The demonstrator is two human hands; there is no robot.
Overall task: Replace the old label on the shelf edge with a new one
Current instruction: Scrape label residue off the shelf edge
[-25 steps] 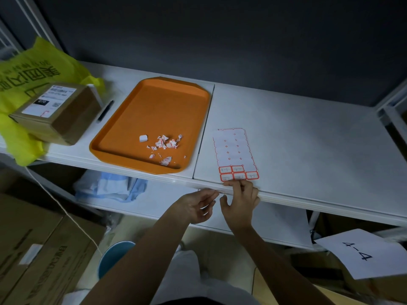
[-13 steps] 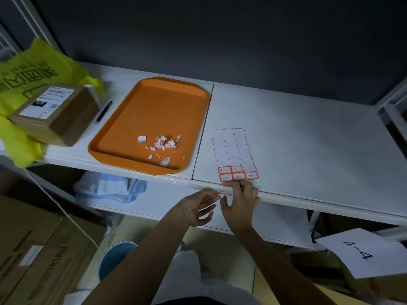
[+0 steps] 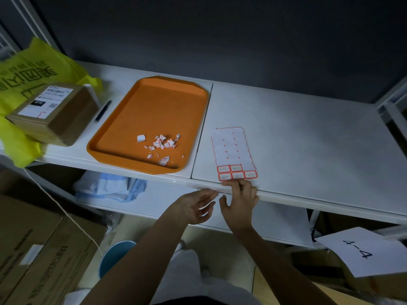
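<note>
One taped parcel (image 3: 52, 113) sits far left on a yellow bag (image 3: 19, 150), with a black pen (image 3: 103, 111) beside it. Next comes an orange tray (image 3: 154, 102) holding torn label scraps (image 3: 164, 143). The left hand (image 3: 193, 206), palm up and grip released, reaches its fingertips to the shelf edge (image 3: 308, 200), where a small label (image 3: 220, 191) sits. The right hand (image 3: 241, 201) rests its fingers on that edge, grasping nothing, just below the label sheet (image 3: 233, 148).

Label sheet (image 3: 231, 148), laid flat on the white shelf (image 3: 297, 139) just behind the shelf edge (image 3: 308, 202); mostly peeled empty, five red-bordered labels (image 3: 236, 172) left at near end.
</note>
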